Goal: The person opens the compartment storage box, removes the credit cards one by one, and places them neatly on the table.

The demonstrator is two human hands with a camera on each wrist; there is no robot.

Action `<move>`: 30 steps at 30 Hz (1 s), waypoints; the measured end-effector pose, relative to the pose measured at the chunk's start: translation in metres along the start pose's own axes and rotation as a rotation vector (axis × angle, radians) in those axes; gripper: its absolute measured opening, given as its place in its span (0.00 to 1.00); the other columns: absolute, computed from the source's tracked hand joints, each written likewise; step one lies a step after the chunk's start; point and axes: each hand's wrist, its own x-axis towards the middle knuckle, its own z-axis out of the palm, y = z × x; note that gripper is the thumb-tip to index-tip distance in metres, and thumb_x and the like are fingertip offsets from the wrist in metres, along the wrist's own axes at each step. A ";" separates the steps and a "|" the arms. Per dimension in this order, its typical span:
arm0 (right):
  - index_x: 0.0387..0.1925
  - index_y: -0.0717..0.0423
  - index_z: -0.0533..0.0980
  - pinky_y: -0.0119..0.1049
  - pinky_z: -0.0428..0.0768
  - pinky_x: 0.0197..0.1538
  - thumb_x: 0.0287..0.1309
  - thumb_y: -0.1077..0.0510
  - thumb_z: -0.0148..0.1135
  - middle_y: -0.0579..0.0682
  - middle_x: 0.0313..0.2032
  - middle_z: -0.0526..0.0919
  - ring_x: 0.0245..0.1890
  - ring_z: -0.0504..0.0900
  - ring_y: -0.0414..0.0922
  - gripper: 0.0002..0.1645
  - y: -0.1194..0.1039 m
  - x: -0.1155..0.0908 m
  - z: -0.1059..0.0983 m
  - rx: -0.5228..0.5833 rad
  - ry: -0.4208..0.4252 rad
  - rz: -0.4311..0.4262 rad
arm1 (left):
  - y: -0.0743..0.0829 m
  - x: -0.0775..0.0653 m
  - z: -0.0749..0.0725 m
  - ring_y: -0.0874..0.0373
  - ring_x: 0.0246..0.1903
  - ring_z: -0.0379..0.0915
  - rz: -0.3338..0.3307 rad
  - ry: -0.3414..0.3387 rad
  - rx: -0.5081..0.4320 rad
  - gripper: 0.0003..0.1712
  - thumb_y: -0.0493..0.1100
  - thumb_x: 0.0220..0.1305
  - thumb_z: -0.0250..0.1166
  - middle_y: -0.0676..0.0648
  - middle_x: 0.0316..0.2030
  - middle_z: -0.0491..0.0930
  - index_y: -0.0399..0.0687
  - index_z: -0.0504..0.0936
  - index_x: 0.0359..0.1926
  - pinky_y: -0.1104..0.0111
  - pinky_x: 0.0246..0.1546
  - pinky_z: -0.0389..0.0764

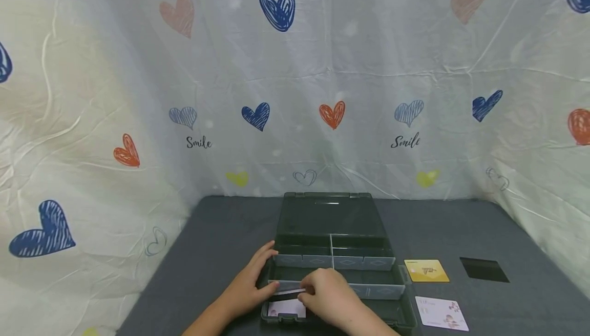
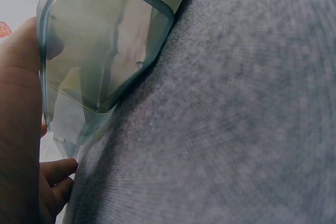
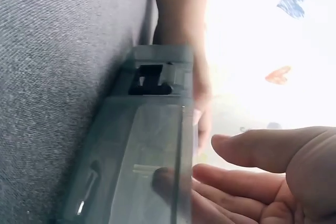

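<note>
A dark green translucent organizer box (image 1: 407,310) stands with its lid (image 1: 332,213) raised. My left hand (image 1: 246,285) lies along its left side, fingers stretched along the rim, thumb reaching over the front compartment. Beneath the thumb, a narrow dark strip with a white edge (image 1: 288,296) slants above a pale printed card (image 1: 287,308) in that compartment. The right hand (image 1: 329,295) reaches in from the right, fingertips right at the strip's end. In the right wrist view, a gap shows between thumb (image 3: 236,148) and index finger (image 3: 231,179), with another fingertip seen through the wall.
Right of the box lie a yellow card (image 1: 426,270), a black card (image 1: 484,269) and a white flowered card (image 1: 442,313) on the grey cloth (image 1: 221,238). Pale dividers (image 1: 380,291) split the box into rows. A heart-printed curtain (image 1: 332,85) hangs behind.
</note>
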 end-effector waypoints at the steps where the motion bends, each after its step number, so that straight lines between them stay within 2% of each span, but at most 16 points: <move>1: 0.36 0.61 0.88 0.33 0.79 0.30 0.56 0.59 0.74 0.40 0.26 0.86 0.25 0.78 0.32 0.09 0.000 0.000 0.000 0.006 0.008 0.000 | 0.000 0.000 0.000 0.51 0.74 0.55 -0.001 0.001 0.002 0.38 0.57 0.65 0.69 0.54 0.79 0.53 0.56 0.67 0.72 0.42 0.63 0.68; 12: 0.42 0.66 0.86 0.28 0.76 0.29 0.56 0.64 0.74 0.34 0.25 0.79 0.25 0.76 0.29 0.13 -0.001 0.003 0.011 0.216 0.050 -0.002 | -0.002 0.000 0.001 0.52 0.75 0.54 -0.004 -0.009 -0.007 0.38 0.59 0.67 0.68 0.54 0.79 0.52 0.56 0.67 0.72 0.43 0.63 0.69; 18: 0.45 0.66 0.85 0.29 0.74 0.25 0.58 0.62 0.72 0.35 0.25 0.78 0.21 0.73 0.31 0.14 0.002 0.007 0.014 0.310 0.031 0.007 | -0.001 0.001 -0.001 0.52 0.75 0.54 -0.003 -0.011 -0.015 0.37 0.59 0.67 0.68 0.54 0.79 0.52 0.58 0.66 0.72 0.43 0.63 0.69; 24: 0.45 0.65 0.85 0.30 0.74 0.25 0.57 0.61 0.73 0.36 0.25 0.78 0.22 0.75 0.32 0.15 0.004 0.006 0.016 0.368 0.032 0.027 | 0.000 0.001 -0.001 0.51 0.75 0.54 0.007 -0.007 -0.011 0.38 0.58 0.67 0.68 0.52 0.79 0.53 0.54 0.67 0.72 0.43 0.63 0.69; 30: 0.46 0.65 0.82 0.30 0.78 0.24 0.54 0.67 0.72 0.44 0.25 0.81 0.21 0.81 0.38 0.16 0.004 0.006 0.017 0.569 0.008 0.090 | -0.002 0.000 0.001 0.48 0.74 0.56 0.020 0.002 -0.004 0.38 0.56 0.66 0.69 0.52 0.79 0.53 0.54 0.67 0.72 0.42 0.62 0.70</move>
